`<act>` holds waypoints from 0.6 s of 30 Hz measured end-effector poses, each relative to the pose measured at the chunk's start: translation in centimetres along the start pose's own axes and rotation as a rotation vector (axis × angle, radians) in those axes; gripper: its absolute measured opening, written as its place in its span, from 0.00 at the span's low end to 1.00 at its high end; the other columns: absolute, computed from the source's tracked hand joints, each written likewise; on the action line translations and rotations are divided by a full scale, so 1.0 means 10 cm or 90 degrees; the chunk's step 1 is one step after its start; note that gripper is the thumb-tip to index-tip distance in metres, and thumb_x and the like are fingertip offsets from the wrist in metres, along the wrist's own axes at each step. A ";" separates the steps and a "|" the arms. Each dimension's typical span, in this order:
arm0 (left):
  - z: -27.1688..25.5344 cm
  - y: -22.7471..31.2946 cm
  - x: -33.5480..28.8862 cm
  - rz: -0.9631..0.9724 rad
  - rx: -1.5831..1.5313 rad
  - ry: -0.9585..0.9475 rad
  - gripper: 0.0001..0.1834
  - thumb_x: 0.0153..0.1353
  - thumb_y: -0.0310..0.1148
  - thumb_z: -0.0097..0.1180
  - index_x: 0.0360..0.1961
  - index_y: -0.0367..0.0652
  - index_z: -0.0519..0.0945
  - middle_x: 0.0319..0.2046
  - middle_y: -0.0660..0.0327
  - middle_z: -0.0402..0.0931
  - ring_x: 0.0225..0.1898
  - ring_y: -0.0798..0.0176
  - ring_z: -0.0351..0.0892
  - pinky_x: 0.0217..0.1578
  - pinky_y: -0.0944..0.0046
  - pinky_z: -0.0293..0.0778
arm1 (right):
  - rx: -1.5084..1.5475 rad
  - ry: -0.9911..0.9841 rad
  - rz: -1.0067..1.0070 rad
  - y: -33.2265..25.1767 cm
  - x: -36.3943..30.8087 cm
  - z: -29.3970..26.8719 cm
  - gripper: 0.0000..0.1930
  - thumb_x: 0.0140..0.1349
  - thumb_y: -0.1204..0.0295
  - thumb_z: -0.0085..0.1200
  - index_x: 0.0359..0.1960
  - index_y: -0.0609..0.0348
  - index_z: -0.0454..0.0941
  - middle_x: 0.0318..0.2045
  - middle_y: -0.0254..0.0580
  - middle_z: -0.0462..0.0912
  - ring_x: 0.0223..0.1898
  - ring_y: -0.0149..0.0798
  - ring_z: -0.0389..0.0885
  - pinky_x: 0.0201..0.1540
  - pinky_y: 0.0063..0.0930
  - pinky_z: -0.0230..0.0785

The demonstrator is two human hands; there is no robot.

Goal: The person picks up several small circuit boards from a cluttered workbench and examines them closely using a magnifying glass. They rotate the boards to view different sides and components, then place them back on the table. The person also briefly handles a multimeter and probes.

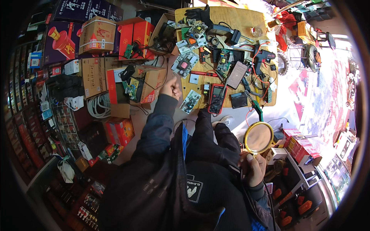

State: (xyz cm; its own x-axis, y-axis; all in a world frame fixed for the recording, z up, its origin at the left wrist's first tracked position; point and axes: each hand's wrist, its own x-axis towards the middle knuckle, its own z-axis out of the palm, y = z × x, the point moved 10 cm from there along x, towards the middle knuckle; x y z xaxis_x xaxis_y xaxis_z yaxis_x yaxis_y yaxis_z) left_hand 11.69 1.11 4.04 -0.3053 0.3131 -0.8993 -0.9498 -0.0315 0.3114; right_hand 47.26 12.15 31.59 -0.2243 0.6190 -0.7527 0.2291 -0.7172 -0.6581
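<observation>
My right hand is closed around the handle of a round magnifying glass with a gold-coloured rim, held up beside my right leg. My left hand hovers at the table's left edge with curled fingers; whether anything lies inside them is hidden. Close to it on the table are a circuit board with a pink-topped part and a smaller board. A red multimeter rests at the near edge. Beside it lie a smartphone and a green-handled tool jutting past the edge.
The wooden table carries piled boards, cables, a black glove, a dark power drill and a glass jar. Open cartons with electronics stand at the left. Red boxes sit to the right.
</observation>
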 end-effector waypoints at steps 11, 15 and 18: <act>0.35 -1.34 -1.37 -0.140 -0.084 -0.284 0.13 0.72 0.36 0.51 0.32 0.39 0.74 0.35 0.55 0.76 0.30 0.63 0.73 0.33 0.65 0.71 | -0.006 -0.290 0.037 0.11 -0.20 0.07 0.15 0.72 0.66 0.46 0.33 0.67 0.77 0.15 0.36 0.72 0.17 0.30 0.71 0.23 0.22 0.63; 0.26 -1.73 -1.73 -0.140 0.021 -0.253 0.06 0.69 0.29 0.52 0.38 0.36 0.77 0.41 0.52 0.79 0.41 0.60 0.79 0.43 0.65 0.76 | 0.027 -0.337 0.063 0.25 -0.28 -0.07 0.14 0.71 0.68 0.48 0.34 0.68 0.78 0.16 0.38 0.74 0.16 0.29 0.71 0.22 0.22 0.62; 0.14 -1.86 -1.94 -0.070 0.078 -0.186 0.09 0.63 0.17 0.49 0.43 0.33 0.76 0.44 0.51 0.79 0.48 0.58 0.79 0.52 0.64 0.76 | 0.067 -0.370 0.068 0.34 -0.37 -0.23 0.14 0.72 0.69 0.47 0.34 0.69 0.77 0.20 0.38 0.75 0.17 0.27 0.71 0.24 0.21 0.64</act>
State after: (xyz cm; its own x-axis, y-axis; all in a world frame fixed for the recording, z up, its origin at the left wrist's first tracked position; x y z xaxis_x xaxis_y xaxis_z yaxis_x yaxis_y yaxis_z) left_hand 35.36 -3.05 16.08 -0.1520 0.5677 -0.8091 -0.9549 0.1268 0.2684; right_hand 51.02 8.13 32.11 -0.6935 0.2864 -0.6611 0.1905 -0.8120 -0.5517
